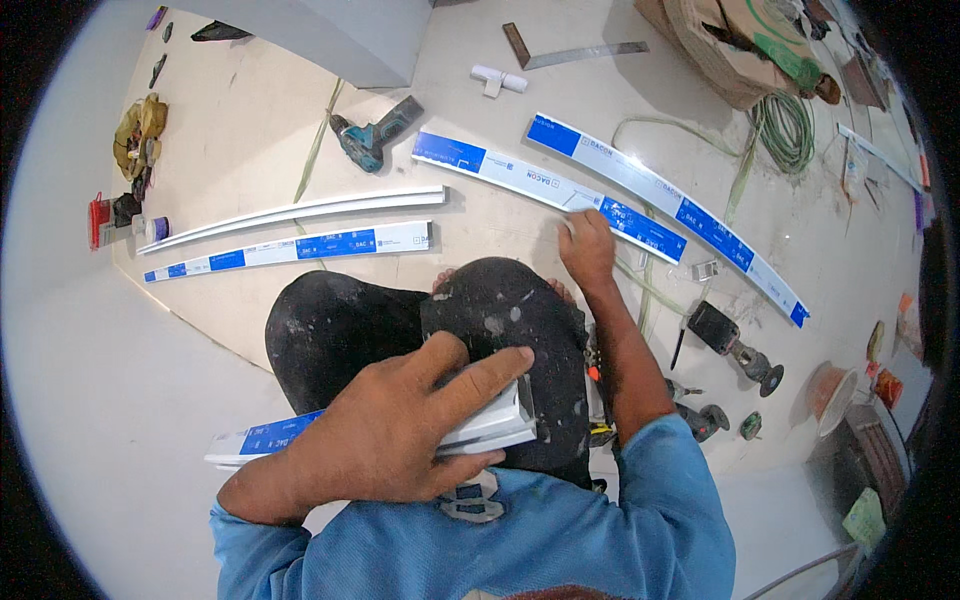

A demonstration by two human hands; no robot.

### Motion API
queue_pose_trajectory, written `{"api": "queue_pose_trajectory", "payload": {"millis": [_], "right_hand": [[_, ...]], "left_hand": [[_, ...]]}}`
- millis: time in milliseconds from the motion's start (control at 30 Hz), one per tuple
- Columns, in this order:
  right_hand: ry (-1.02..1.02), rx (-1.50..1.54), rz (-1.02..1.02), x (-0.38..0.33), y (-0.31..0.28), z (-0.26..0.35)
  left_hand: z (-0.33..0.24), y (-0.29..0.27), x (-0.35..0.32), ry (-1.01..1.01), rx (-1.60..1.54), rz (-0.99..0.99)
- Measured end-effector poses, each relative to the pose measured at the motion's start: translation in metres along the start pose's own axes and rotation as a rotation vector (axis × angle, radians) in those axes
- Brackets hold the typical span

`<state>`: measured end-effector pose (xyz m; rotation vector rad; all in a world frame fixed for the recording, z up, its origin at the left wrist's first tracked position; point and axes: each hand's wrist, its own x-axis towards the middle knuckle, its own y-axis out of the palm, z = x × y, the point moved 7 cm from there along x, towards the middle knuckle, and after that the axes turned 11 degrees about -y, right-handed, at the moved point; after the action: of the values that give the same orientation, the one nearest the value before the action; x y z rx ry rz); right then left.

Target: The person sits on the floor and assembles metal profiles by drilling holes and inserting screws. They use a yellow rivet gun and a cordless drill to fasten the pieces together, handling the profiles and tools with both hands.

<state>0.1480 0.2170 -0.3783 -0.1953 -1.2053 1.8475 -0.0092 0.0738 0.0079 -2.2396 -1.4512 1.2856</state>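
Observation:
My left hand point(385, 425) is wrapped round a white metal profile point(278, 434) with blue-and-white protective film, held across my lap. Its cut end point(515, 420) juts past my fingertips, in front of my knee. Out on the floor, my right hand point(590, 248) has its curled fingers at the near edge of another film-covered profile point(500, 168) and seems to grip it; the fingertips are partly hidden. Just beyond lies a longer film-covered profile point(645, 185), roughly parallel to it. Two more profiles, a bare white one point(300, 214) and a filmed one point(300, 248), rest to the left.
A teal cordless drill point(372, 135) lies ahead, with a try square point(580, 55) and a white T-shaped fitting point(498, 80) farther off. To the right are an angle grinder point(735, 345), a coil of pale cable point(785, 130), a sack point(725, 45) and a bucket point(832, 390).

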Motion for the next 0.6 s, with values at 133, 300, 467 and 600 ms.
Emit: {"api": "queue_pose_trajectory", "payload": {"millis": [133, 300, 467, 600], "right_hand": [[-0.044, 0.057, -0.009, 0.142, 0.039, 0.018], [-0.063, -0.037, -0.014, 0.261, 0.108, 0.008], [-0.036, -0.136, 0.037, 0.291, 0.138, -0.018], [0.243, 0.487, -0.002, 0.279, 0.096, -0.015]], "left_hand": [[0.005, -0.004, 0.006, 0.012, 0.027, 0.056], [0.016, -0.006, 0.008, -0.06, -0.029, 0.069], [0.022, -0.01, 0.01, -0.07, -0.045, 0.116], [0.022, -0.01, 0.01, -0.048, -0.039, 0.11]]}}
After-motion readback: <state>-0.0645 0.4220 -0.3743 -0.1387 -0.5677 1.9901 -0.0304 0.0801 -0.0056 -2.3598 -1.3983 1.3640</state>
